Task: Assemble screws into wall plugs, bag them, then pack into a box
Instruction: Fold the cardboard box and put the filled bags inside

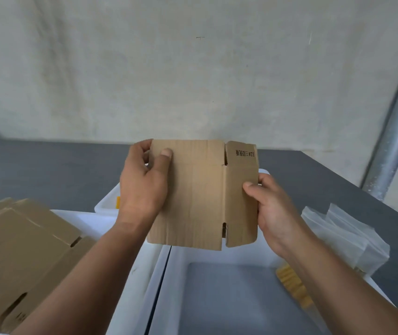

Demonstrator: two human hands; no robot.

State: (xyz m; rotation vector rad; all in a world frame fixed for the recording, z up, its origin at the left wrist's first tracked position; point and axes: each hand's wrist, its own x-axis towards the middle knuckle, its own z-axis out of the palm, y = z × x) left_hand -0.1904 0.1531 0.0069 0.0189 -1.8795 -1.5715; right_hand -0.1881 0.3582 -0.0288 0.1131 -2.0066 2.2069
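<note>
Right now we are holding a flattened cardboard box (198, 194) up in the air between both hands, its broad face turned toward us and its printed flap (241, 153) standing at the top right corner. Our left hand (142, 182) is gripping the box at its upper left edge: the thumb is pressing flat on the front face, and the fingers are curling round the edge to the back. Our right hand (273, 213) is pinching the right edge about halfway down, with the thumb lying on the front and the fingers tucked behind the cardboard. So the box is sitting between the two hands, touching both and resting on nothing below.

Beneath it we are looking down at a white tray (166, 262), and a few yellow wall plugs (292, 286) are lying along its right side, partly hidden by our right forearm. A second white tray (106, 201) is showing behind our left wrist. A stack of flat boxes (18, 250) is lying to our left, well apart from the held box. Clear plastic bags (345, 240) are piling up to our right on the grey table (48, 170). A metal pipe (396, 131) is rising at the far right.
</note>
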